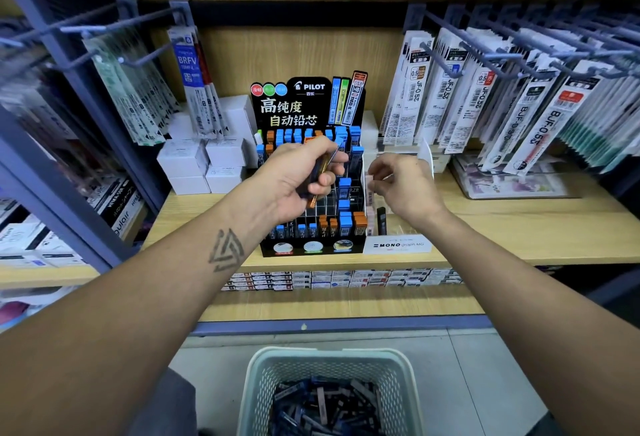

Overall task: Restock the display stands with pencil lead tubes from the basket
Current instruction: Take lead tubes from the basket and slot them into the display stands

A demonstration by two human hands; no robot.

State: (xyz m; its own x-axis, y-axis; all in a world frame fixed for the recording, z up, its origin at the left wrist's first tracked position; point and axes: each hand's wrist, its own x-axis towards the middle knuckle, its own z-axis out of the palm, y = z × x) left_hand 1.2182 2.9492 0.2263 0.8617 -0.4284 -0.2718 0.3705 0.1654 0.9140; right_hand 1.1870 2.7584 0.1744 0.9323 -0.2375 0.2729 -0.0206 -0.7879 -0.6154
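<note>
A black Pilot display stand [277, 249] on the wooden shelf holds blue-capped and orange-capped lead tubes in tiered slots, several slots bare. My left hand [298, 176] hovers over its middle and grips a bunch of lead tubes [317, 189], some orange-capped. My right hand [398, 182] is just right of the stand, over a clear Mono graph stand [394, 245], fingers curled; what they pinch is blurred. Below, a pale plastic basket [263, 366] on the floor is full of dark lead tubes [325, 404].
White boxes [201, 165] are stacked left of the Pilot stand. Refill packs hang on pegs at left [138, 96] and right [502, 103], reaching down near the shelf. Flat boxes [346, 278] line the lower shelf. A clear tray [512, 182] sits at right.
</note>
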